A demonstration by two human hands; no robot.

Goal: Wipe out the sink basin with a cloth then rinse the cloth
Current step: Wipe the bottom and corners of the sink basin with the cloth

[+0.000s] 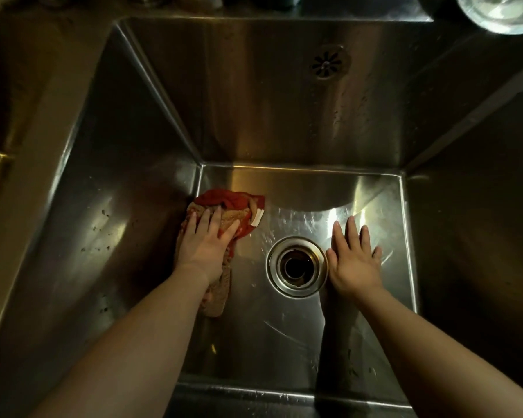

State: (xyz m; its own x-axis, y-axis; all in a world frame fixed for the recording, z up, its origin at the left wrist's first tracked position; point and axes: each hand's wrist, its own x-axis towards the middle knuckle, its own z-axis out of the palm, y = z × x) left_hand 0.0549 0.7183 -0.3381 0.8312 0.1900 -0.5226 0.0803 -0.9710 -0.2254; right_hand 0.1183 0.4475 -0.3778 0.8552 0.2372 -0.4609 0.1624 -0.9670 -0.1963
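**First:** Stainless steel, that whole sink basin (269, 333), and dim with it. From the head view, the red-and-tan cloth (224, 203) lies on the basin floor. It's pushed against the left wall, near the back corner.

**Second:** And the hands?

**First:** The left hand (204, 245) lies flat on the cloth, fingers straight, pressing it down rather than gripping it. The right hand (353, 257) is spread wide, palm down, on the bare floor just right of the drain (296, 265). It holds nothing.

**Second:** Mid-wipe, I'd say. How should it go?

**First:** Firm, flat pressure and overlapping strokes from the walls in toward the drain. Work the cloth's edge right into the seam where floor meets wall. The left wall shows dark specks (104, 213), and those want a pass too. I'd lift the right hand clear before the cloth comes across.

**Second:** Any writing?

**First:** A small white tag (257, 220) sticks out at the cloth's right edge, but in this light I can't make out any print on it. No brand shows on the drain, or on the overflow plate (326, 63) on the back wall.
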